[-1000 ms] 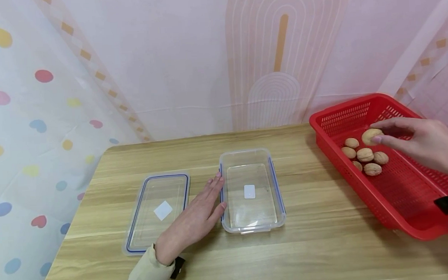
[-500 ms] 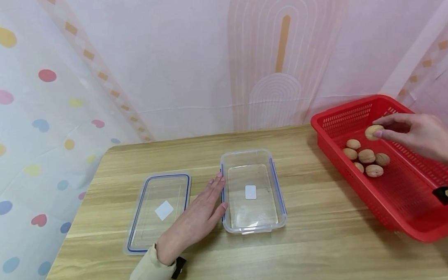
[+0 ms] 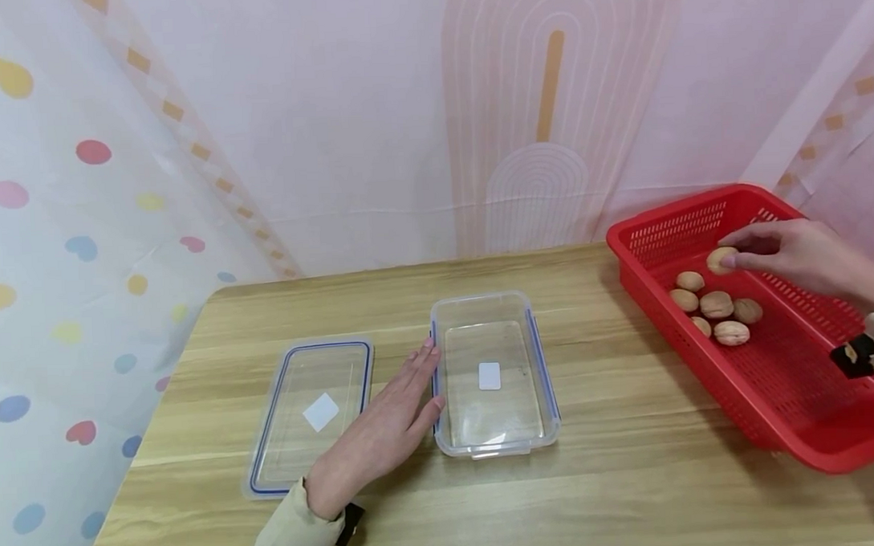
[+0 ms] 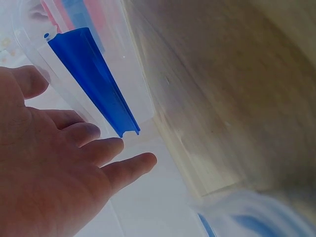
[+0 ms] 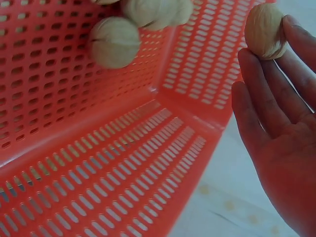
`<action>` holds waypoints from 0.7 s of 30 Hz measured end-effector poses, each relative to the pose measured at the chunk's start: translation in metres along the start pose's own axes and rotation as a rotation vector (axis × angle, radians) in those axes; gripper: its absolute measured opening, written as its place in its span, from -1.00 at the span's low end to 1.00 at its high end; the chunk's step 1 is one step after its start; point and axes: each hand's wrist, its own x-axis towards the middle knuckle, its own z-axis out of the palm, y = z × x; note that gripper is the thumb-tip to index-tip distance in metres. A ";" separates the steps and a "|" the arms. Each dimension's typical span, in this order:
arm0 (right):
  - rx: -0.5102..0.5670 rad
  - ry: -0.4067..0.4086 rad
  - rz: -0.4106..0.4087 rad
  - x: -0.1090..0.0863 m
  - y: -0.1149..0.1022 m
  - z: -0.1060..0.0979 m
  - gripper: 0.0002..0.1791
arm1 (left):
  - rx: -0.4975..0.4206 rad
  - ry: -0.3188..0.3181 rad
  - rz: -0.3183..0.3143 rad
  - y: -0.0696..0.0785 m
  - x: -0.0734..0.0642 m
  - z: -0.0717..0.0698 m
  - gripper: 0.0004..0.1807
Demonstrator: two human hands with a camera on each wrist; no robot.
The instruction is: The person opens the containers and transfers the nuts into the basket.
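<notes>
Over the red basket (image 3: 797,445), my right hand (image 3: 805,256) pinches a walnut (image 3: 722,261) between thumb and fingertips. In the right wrist view the same walnut (image 5: 265,31) sits at the fingertips, above the basket floor. Several more walnuts (image 3: 716,304) lie in a cluster inside the basket. My left hand (image 3: 384,419) rests with its fingers straight against the left side of a clear plastic food container (image 3: 497,446). Seen from the left wrist, the fingers are beside the container's blue latch (image 4: 94,79). A white label (image 3: 489,376) shows in the container.
A clear lid with a blue seal (image 3: 295,354) lies on the wooden table (image 3: 604,492), left of the container and partly behind my left forearm. A patterned cloth backdrop (image 3: 360,131) rises along the table's back edge.
My right hand, with the walnut pinched in it, has shifted only slightly above the basket. The left hand stays against the container.
</notes>
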 end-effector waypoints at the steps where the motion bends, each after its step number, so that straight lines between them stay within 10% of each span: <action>1: 0.000 -0.011 0.001 0.002 0.002 0.001 -0.50 | 0.002 0.000 0.000 0.000 0.000 0.000 -0.27; 21: -0.003 -0.210 0.084 0.011 0.049 0.016 -0.41 | 0.004 0.015 0.019 0.007 0.000 0.001 -0.28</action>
